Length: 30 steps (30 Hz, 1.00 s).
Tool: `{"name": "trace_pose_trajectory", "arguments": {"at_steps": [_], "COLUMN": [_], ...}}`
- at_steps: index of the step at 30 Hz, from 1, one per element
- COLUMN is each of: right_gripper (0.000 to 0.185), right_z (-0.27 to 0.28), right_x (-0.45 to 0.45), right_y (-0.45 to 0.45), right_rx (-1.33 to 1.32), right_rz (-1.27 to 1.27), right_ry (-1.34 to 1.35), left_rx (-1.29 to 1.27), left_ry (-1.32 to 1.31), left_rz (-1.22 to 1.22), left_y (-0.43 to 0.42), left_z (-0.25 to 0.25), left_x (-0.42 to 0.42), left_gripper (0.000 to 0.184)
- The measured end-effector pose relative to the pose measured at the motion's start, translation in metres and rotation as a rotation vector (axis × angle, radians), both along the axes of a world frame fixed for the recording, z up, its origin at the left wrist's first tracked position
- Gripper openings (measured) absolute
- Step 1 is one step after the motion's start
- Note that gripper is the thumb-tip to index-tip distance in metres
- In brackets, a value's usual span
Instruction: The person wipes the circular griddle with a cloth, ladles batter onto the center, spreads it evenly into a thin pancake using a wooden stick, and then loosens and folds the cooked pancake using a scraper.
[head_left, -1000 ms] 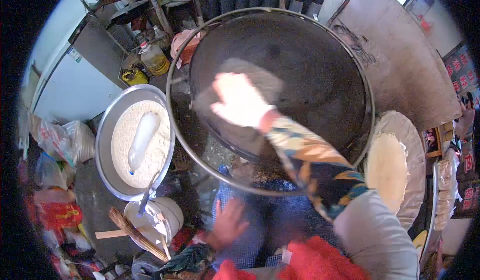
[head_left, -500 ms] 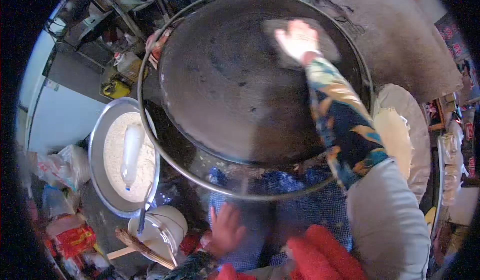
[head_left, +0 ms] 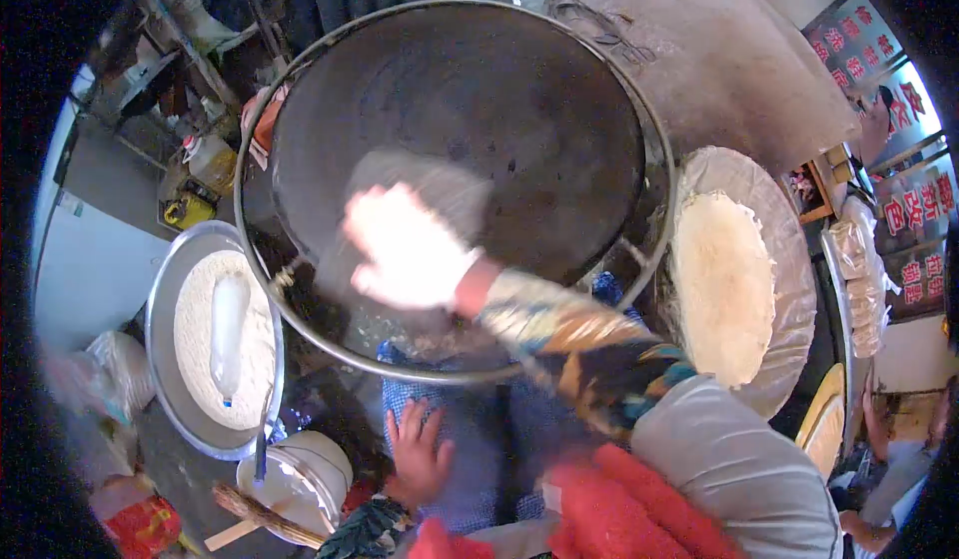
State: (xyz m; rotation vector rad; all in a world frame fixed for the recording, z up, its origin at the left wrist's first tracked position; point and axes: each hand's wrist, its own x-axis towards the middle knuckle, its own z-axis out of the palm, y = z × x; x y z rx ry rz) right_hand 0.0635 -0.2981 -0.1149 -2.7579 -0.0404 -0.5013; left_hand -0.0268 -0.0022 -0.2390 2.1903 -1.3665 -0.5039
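A large round black griddle (head_left: 559, 109) with a metal ring around it fills the upper middle. My right hand (head_left: 405, 244) is smeared by motion over its near left part, palm down on a greyish cloth (head_left: 440, 194). The cloth is blurred and partly hidden under the hand, so how my fingers grip it is unclear. Below the ring, my left hand (head_left: 418, 449) lies against my blue checked apron (head_left: 455, 469), fingers spread, holding nothing. A thin round flatbread (head_left: 724, 289) lies on a cloth-covered round surface to the right of the griddle.
Left of the griddle stands a metal basin (head_left: 160, 359) of pale flour or batter with a plastic bottle (head_left: 230, 329) in it. Below it is a white bucket (head_left: 310, 469) with sticks across. Another person's arm (head_left: 869, 534) shows at lower right.
My right hand and the cloth have swept from the griddle's far right to its near left. My left hand stays low with fingers apart. The view has shifted, showing more of the right side.
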Motion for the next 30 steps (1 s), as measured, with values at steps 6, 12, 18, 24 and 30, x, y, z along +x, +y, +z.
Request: {"name": "trace_pose_trajectory", "arguments": {"at_steps": [6, 12, 18, 24, 30], "right_gripper": [0.069, 0.055, 0.073, 0.032, 0.080], "right_z": [-0.033, -0.035, -0.081, -0.014, -0.069], "right_x": [-0.047, -0.108, -0.074, 0.037, -0.002], "right_y": [0.011, -0.147, -0.291, -0.101, 0.032], "right_rx": [-0.051, -0.447, -0.305, -0.338, -0.010], "right_rz": [0.142, -0.435, -1.144, -0.462, 0.001], "right_ry": [0.013, -0.126, 0.157, -0.079, -0.139], "left_rx": [0.034, 0.016, -0.022, -0.054, 0.024], "left_ry": [-0.008, 0.018, 0.021, -0.029, -0.171], "left_rz": [0.049, 0.026, 0.037, 0.039, 0.019], "left_y": [0.007, 0.011, 0.018, 0.018, 0.008], "left_z": [0.008, -0.007, -0.001, -0.010, 0.035], "left_x": [-0.004, 0.003, 0.006, 0.004, 0.003], "left_gripper": [0.050, 0.045, 0.046, 0.052, 0.053]}}
